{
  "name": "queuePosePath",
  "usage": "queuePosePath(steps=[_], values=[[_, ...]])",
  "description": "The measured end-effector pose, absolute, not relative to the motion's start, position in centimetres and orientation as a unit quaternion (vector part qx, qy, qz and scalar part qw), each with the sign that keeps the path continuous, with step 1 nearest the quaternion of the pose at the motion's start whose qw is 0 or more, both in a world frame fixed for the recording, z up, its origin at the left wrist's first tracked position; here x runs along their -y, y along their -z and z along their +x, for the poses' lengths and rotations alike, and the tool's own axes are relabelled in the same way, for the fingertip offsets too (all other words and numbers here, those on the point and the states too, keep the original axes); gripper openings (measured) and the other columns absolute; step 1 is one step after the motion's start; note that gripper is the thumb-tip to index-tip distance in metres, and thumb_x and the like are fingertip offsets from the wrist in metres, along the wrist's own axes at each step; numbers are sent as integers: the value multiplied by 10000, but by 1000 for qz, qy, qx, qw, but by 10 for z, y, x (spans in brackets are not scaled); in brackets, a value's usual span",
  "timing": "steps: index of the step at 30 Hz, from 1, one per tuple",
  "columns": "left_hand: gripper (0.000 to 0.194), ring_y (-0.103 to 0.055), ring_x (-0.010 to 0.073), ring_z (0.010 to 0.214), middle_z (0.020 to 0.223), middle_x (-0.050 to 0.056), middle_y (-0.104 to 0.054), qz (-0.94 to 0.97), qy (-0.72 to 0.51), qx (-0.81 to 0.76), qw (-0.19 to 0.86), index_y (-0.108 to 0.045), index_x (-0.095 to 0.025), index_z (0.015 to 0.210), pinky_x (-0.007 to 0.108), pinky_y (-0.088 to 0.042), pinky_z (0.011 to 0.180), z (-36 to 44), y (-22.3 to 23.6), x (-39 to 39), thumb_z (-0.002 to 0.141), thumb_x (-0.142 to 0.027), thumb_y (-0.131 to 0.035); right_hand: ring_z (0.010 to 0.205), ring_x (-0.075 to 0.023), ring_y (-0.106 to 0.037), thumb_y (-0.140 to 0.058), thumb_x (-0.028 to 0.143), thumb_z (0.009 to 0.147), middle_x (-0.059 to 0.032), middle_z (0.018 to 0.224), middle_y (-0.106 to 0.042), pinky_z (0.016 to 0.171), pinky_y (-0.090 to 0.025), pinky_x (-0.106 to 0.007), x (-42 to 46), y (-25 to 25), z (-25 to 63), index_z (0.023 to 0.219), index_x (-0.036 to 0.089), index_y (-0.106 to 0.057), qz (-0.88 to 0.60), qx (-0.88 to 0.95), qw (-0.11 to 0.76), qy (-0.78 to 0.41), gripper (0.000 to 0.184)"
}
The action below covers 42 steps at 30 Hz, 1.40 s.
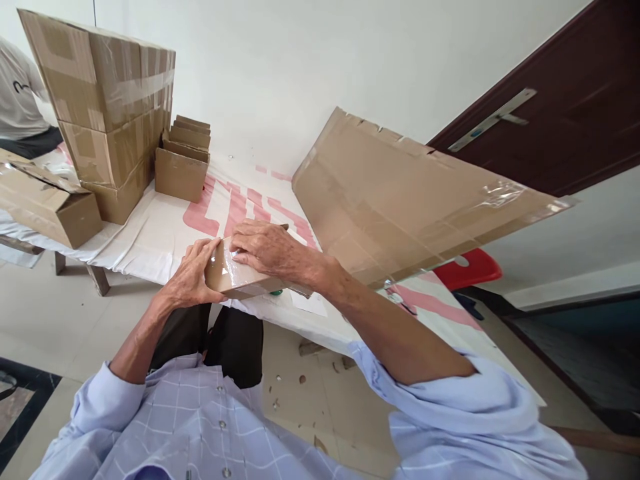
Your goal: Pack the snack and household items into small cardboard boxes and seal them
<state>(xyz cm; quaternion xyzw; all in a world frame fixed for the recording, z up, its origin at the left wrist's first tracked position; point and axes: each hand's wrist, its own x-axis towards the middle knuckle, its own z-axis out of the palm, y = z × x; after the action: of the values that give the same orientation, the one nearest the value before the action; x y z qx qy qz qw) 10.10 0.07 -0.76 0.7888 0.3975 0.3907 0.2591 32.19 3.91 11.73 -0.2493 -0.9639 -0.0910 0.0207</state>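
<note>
A small cardboard box point(250, 275) rests at the table's near edge, its top and left end covered with shiny clear tape point(226, 262). My left hand point(194, 275) is closed around the box's left end, thumb at the lower near side and fingers over the far side. Across the top lies my right hand point(263, 248), its fingers bent and pressed together against the taped surface. The right end of the box is partly hidden behind my right hand and forearm. A small green thing point(276, 293) shows just below the box.
Taped boxes point(123, 127) stand stacked at the left, beside a lying box point(55, 207) and an open-flapped box point(181, 172). A large cardboard sheet point(395, 193) leans at the right, near a red stool point(470, 268). A white cloth point(150, 233) covers the table. Another person point(23, 93) sits far left.
</note>
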Motion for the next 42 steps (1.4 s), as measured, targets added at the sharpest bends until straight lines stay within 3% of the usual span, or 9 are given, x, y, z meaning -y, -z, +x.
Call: queuePosePath(steps=[11, 17, 23, 28, 33, 37, 42], values=[[1263, -427, 497, 1537, 1610, 190, -469, 788, -384, -402, 264, -378, -263, 1712, 694, -389, 1288, 104, 2, 1, 605, -325, -984, 996, -274, -645, -525, 105, 1079, -121, 978, -750, 857, -472, -391, -38, -122, 314, 859, 189, -719, -257, 958, -34, 123, 305], [1268, -425, 490, 1536, 1619, 201, -463, 789, -378, -407, 262, -368, -228, 1715, 685, -384, 1289, 105, -1, 1, 608, -333, -977, 914, -263, -617, -535, 74, 1064, -103, 926, -718, 807, -454, -382, -41, -113, 318, 886, 191, -685, -259, 954, 1, 153, 260], [1252, -428, 483, 1533, 1620, 208, -462, 789, -370, -415, 263, -382, -196, 1709, 673, -386, 1293, 105, -3, 2, 613, -334, -972, 889, -257, -585, -519, 136, 1088, -98, 944, -685, 789, -441, -391, -51, -106, 325, 878, 214, -630, -263, 958, 63, 98, 250], [1247, -420, 468, 1544, 1617, 212, -455, 789, -372, -413, 262, -367, -172, 1711, 652, -381, 1312, 104, -1, -1, 628, -341, -961, 834, -213, -582, -553, 179, 1068, -52, 900, -667, 752, -436, -357, -51, -111, 326, 856, 226, -607, -290, 943, 156, -40, 224], [1217, -415, 443, 1587, 1681, 205, -417, 777, -388, -407, 285, -368, -204, 1705, 624, -429, 1302, 79, 17, -9, 650, -388, -947, 792, -177, -589, -671, 369, 1061, -17, 875, -667, 735, -464, -331, -51, -125, 348, 898, 219, -663, -304, 858, 377, -170, 222], [1270, -451, 452, 1597, 1758, 213, -367, 713, -402, -456, 349, -346, -210, 1710, 578, -550, 1215, 36, 32, -19, 643, -511, -967, 723, -151, -543, -712, 571, 1036, 2, 818, -624, 684, -455, -308, -56, -108, 408, 921, 222, -693, -366, 754, 525, -149, 368], [1389, -472, 441, 1601, 1775, 204, -428, 647, -400, -493, 423, -276, -227, 1754, 579, -507, 1260, -3, 31, -31, 601, -466, -1012, 742, -165, -563, -703, 530, 973, -2, 797, -635, 713, -475, -314, -54, -32, 502, 857, 221, -677, -492, 654, 567, -93, 331]])
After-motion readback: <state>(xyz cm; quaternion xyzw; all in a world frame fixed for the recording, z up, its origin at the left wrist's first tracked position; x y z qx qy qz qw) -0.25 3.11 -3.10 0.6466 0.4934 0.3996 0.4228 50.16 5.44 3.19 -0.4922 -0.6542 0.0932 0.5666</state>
